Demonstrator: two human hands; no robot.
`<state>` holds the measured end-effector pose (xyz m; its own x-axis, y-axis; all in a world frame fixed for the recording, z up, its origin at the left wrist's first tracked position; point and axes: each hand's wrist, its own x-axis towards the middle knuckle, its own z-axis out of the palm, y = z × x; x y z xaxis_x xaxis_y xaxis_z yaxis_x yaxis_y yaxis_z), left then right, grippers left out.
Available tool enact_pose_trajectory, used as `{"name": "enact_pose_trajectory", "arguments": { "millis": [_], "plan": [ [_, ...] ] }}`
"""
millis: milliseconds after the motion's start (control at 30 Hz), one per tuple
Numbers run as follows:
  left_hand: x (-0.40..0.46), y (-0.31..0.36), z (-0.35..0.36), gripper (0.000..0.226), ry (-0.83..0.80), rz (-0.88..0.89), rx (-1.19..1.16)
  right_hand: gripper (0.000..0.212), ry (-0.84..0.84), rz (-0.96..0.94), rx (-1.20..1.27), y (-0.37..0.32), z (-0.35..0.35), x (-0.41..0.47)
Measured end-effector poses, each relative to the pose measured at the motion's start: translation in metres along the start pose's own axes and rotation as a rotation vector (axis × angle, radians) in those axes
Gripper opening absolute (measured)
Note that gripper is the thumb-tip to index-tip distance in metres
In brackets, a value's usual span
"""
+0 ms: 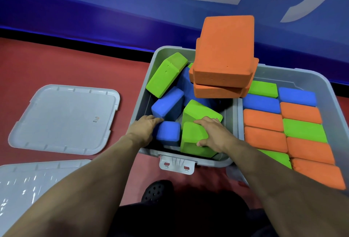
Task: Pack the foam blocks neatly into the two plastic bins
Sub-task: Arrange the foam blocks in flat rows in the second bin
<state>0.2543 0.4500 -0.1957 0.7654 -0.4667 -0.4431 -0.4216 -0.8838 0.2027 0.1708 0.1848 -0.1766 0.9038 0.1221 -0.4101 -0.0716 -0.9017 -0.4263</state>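
Observation:
Two grey plastic bins stand side by side on the red floor. The left bin [156, 60] holds a loose jumble of green and blue foam blocks. My left hand [142, 128] grips a small blue block [169, 132] at the bin's near edge. My right hand [213, 133] holds a green block [190, 139] beside it, thumb on its near face. Two orange blocks [223, 51] are stacked across the wall between the bins. The right bin [309, 75] is filled with neat rows of orange, green and blue blocks.
Two grey bin lids lie on the floor to the left, one [64, 119] farther off and one [28, 185] nearer me. A blue wall runs behind the bins. My dark shoe [156, 191] is just below the left bin's latch [176, 164].

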Motion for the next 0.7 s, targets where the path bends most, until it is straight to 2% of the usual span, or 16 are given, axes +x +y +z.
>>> {"name": "enact_pose_trajectory", "arguments": {
  "millis": [200, 467, 700],
  "plan": [
    [0.005, 0.004, 0.001, 0.081, 0.007, 0.005, 0.113, 0.087, 0.014, -0.007, -0.031, -0.005, 0.006, 0.006],
    [0.011, -0.001, 0.001, 0.086, -0.003, -0.006, 0.046, 0.090, 0.021, 0.000, -0.078, -0.007, 0.005, 0.008],
    [0.003, 0.006, 0.006, 0.085, -0.002, 0.031, 0.035, 0.090, 0.075, 0.088, 0.014, -0.004, 0.019, 0.011]
  ]
}}
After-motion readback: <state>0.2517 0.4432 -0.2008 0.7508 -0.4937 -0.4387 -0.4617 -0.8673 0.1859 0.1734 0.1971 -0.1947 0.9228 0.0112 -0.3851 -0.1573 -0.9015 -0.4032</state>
